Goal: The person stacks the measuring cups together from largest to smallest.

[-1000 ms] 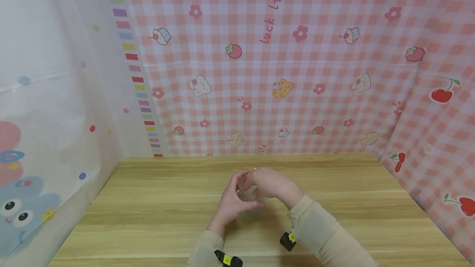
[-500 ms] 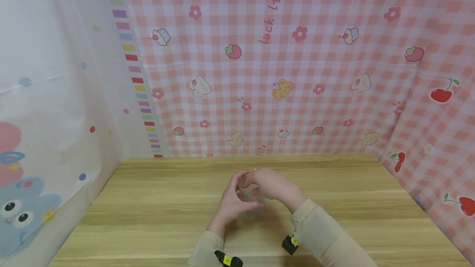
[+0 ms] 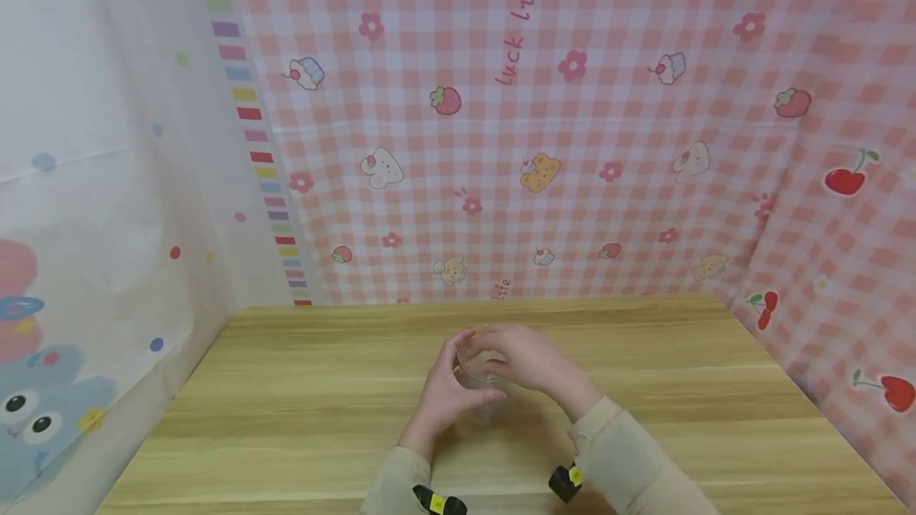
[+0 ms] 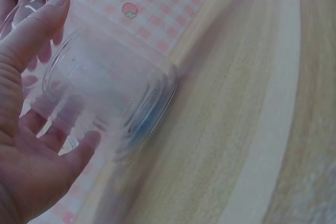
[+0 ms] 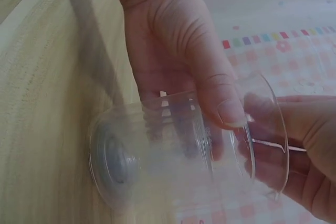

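A clear, see-through cup (image 3: 478, 377) stands on the table, its blurred base down on the wood. My left hand (image 3: 445, 394) grips it from the left, with the thumb (image 4: 50, 17) at the rim and the other fingers around the far side. From above, my right hand (image 3: 525, 358) curls its fingers over the mouth and holds the upper clear rim (image 5: 286, 169). Several rim lines lie one above another; I cannot tell whether the top ring is a separate piece. Glare and fingers hide part of the mouth in the head view.
The wooden table (image 3: 300, 388) runs back to a pink checked cloth (image 3: 429, 213). A white printed cloth (image 3: 129, 205) hangs along the left side. Black wrist devices (image 3: 565, 483) sit by both cuffs.
My right hand has turned slightly, and its wrist and forearm have shifted a little right and nearer. The left hand and the cup stay nearly still. The head view has shifted slightly.
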Demonstrator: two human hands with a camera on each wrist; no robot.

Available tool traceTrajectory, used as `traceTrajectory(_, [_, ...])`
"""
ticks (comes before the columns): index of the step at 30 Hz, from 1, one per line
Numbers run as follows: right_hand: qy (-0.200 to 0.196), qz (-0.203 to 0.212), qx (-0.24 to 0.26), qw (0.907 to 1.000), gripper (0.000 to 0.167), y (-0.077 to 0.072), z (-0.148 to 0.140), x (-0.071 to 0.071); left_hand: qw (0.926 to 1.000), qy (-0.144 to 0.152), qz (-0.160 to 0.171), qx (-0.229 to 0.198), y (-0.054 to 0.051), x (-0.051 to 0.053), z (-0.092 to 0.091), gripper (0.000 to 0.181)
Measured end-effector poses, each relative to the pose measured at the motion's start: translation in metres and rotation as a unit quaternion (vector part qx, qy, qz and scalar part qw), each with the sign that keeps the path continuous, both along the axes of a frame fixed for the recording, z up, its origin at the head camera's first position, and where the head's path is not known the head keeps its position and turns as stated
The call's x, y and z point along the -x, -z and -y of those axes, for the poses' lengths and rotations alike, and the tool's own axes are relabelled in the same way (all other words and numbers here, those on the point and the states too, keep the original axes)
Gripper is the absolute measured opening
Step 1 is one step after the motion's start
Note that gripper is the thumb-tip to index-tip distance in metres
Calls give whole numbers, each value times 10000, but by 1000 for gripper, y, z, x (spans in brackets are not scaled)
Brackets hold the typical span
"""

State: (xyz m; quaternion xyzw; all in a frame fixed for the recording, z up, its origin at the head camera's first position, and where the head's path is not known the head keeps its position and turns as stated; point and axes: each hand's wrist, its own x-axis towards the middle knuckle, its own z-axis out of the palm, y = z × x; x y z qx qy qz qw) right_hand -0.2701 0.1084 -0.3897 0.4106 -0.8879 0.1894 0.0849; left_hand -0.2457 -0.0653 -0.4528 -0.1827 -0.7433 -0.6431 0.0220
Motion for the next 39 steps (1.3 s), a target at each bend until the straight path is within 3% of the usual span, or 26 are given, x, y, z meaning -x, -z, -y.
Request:
traceTrajectory(3, [66, 6, 368, 9993, 23, 2, -4, -2, 10000, -41, 34, 17, 2, 1, 1, 97])
traceTrajectory(11, [433, -310, 1412, 9885, 25, 7, -16, -11, 9997, -169, -114, 128, 24, 14, 2, 101])
traceTrajectory(18, [612, -603, 1872, 9786, 25, 16, -26, -15, 9999, 4, -114, 23, -8, -6, 3, 98])
traceTrajectory(20, [624, -722, 1962, 9759, 26, 19, -29, -16, 9999, -19, -101, 55, -5, -3, 3, 97])
traceTrajectory(27, [839, -874, 2169, 9686, 31, 29, -36, -19, 9993, -5, -322, 173, 21, 17, 6, 100])
traceTrajectory(33, [1007, -805, 2325, 9640, 36, 34, -41, -21, 9986, -11, -355, 403, 23, 19, 12, 98])
traceTrajectory(39, [1085, -838, 2159, 9667, 45, 40, -48, -21, 9967, -72, -353, 730, 21, 17, 14, 99])
